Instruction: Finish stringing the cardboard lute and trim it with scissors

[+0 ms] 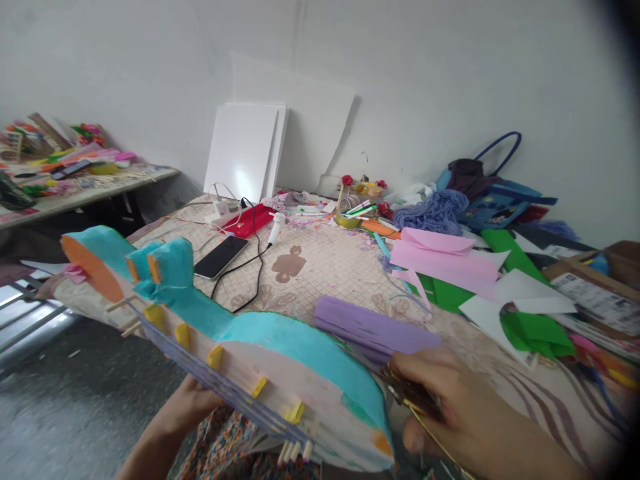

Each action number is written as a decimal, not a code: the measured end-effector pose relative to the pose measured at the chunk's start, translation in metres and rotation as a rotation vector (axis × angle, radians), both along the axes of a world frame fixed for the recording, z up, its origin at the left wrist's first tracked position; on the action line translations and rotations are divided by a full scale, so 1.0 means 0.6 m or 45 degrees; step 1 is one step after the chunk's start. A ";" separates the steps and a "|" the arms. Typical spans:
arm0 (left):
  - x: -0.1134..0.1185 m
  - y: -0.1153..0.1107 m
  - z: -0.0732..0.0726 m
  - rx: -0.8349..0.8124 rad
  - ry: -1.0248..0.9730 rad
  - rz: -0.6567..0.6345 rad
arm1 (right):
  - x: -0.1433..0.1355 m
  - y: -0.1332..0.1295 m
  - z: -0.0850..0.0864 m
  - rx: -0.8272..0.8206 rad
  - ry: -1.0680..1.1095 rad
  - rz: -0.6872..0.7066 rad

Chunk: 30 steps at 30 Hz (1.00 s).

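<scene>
A paper craft guitar, painted teal and pale pink with small yellow tabs along its neck, lies across the bottom left of the view. My left hand grips it from underneath, near the neck. My right hand is at the model's right end, its fingers closed on scissors with brownish handles. A roll of purple crepe paper lies on the table just beyond my right hand.
On the patterned table are a black phone, a glue gun with a black cable, pink paper, green sheets, white boards against the wall and a blue bag. A cluttered bench stands at left.
</scene>
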<state>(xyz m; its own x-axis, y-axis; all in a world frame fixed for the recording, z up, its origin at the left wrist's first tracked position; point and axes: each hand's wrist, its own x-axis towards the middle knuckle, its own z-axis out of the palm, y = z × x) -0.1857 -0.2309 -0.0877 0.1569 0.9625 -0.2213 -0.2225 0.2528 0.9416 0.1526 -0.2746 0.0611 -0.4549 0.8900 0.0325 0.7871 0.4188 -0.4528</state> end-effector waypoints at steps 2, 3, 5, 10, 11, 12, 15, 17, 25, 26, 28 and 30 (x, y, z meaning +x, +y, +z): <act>-0.005 0.005 0.000 0.011 0.018 -0.046 | -0.001 0.001 0.002 0.007 -0.002 0.008; -0.007 0.006 0.000 0.016 0.024 -0.039 | -0.001 0.002 0.003 0.014 -0.007 0.014; -0.007 0.007 0.001 0.024 0.034 -0.033 | -0.001 0.002 0.004 0.026 -0.017 0.022; -0.004 0.004 0.004 0.038 0.009 -0.120 | 0.000 0.003 0.002 0.038 0.001 0.032; -0.004 0.003 0.005 0.040 0.003 -0.119 | 0.000 0.003 0.002 0.032 0.004 0.034; -0.003 0.003 0.005 0.042 0.000 -0.111 | -0.001 0.003 0.001 0.029 0.010 0.033; -0.003 0.004 0.005 0.049 0.016 -0.096 | -0.001 0.003 -0.001 0.059 0.017 0.034; -0.003 0.005 0.005 0.046 0.040 -0.110 | -0.001 0.004 -0.004 0.119 0.013 0.043; -0.002 0.005 0.013 0.035 0.057 -0.065 | 0.011 0.007 -0.032 0.459 0.014 0.032; -0.002 0.005 0.012 0.030 0.035 -0.049 | 0.013 0.008 -0.035 0.420 0.044 0.000; -0.002 0.004 0.008 0.018 -0.016 -0.028 | 0.015 0.011 -0.041 0.297 0.115 -0.099; -0.001 0.004 0.003 -0.002 -0.062 -0.019 | 0.014 0.014 -0.047 0.164 0.212 -0.205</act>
<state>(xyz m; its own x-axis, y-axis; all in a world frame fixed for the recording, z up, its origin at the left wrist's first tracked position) -0.1860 -0.2284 -0.0861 0.1817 0.9597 -0.2144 -0.2645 0.2576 0.9293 0.1612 -0.2662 0.0332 -0.2865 0.9341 0.2128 0.7672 0.3567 -0.5330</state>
